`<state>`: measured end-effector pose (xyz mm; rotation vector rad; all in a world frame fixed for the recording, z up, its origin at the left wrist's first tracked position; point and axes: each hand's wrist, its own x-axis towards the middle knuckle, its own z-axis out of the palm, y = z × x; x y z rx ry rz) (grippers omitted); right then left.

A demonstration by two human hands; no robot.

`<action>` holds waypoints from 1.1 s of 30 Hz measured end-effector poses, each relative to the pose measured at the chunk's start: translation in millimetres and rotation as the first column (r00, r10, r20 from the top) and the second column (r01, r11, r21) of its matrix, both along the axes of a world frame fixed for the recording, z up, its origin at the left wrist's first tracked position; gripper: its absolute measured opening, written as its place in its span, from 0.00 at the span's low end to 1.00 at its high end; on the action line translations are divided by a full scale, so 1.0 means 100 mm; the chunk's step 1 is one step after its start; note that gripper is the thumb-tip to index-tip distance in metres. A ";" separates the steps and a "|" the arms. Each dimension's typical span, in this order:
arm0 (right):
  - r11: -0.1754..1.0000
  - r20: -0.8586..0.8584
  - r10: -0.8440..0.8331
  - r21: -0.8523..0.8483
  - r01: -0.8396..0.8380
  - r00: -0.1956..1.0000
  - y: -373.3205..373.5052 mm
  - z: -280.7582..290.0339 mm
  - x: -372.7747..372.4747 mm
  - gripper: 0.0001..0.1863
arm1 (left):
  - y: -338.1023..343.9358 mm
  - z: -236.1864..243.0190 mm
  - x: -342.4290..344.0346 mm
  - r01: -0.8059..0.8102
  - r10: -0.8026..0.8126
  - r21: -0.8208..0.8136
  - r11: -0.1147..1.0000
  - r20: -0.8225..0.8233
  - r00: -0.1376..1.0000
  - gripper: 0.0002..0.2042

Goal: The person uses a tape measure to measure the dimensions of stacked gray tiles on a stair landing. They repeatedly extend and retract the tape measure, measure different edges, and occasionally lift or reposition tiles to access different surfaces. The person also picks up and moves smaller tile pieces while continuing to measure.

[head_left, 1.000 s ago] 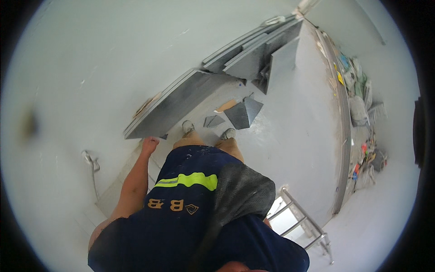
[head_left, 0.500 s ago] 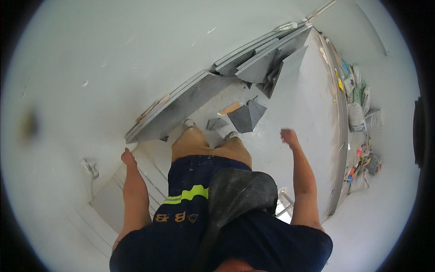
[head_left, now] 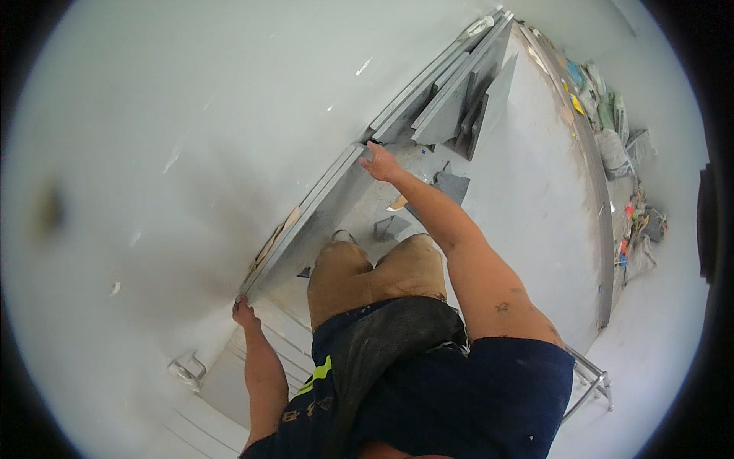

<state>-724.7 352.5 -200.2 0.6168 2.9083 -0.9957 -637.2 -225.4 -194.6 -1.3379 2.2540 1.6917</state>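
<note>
A long grey slab (head_left: 325, 200) stands on edge, leaning on the white wall, with another behind it. My left hand (head_left: 244, 312) is at its near end, fingers closed around the lower corner. Toward the slab's far upper corner reaches my right hand (head_left: 381, 163), its thumb and forefinger apart. Whether the right fingertips touch the slab, I cannot tell. Thin wood-coloured pieces (head_left: 281, 232) lie along the top of the slabs.
More grey slabs (head_left: 447, 99) lean farther along the wall. Broken grey pieces (head_left: 391, 227) lie on the floor by my feet. Bags and rubbish (head_left: 615, 153) are heaped beyond a raised edge (head_left: 592, 168) on the right. Steps (head_left: 279, 336) descend at lower left; a metal frame (head_left: 592, 382) stands lower right.
I have bent toward the wall. My left hand has come onto the slab's near corner, and my right hand has swung left from over the floor to its far end.
</note>
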 end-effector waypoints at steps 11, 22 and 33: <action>0.993 0.018 0.000 -0.121 0.002 1.000 -0.10 -0.01 -0.07 0.31 | 0.05 0.15 0.04 0.340 -0.308 -0.428 0.838 0.143 0.940 0.21; 0.968 0.116 -0.088 -0.224 0.112 0.989 0.08 0.07 0.48 0.31 | 0.06 0.09 0.60 0.383 -0.324 -0.385 0.840 0.211 0.922 0.22; 0.650 0.412 -0.411 -0.493 0.579 0.813 0.33 0.16 0.62 0.28 | -0.02 0.16 0.73 0.326 -0.307 0.043 0.944 0.473 0.826 0.15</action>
